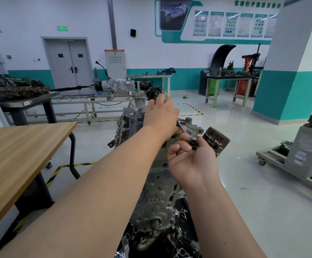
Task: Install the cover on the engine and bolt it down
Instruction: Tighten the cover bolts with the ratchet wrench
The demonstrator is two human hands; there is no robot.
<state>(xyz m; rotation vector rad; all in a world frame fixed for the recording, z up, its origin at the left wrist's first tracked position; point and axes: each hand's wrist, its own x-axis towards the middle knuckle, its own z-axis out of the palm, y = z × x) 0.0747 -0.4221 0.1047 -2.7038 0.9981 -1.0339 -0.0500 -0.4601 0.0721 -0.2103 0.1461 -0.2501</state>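
Left hand [160, 113] lies over the far top of the engine [157, 194], at about 12 o'clock from the right hand [192, 161]; it hides the far tip of the tool and whatever bolt lies under it, and its fingers curl down, grip unclear. Right hand fingers closed around the near end of a slim ratchet extension [186, 134] that runs up toward 11 o'clock. Engine's grey cover [159, 200] sits on the block's near face, centre-low, arms crossing it; oil filter [215, 141] at 2 o'clock of the right hand.
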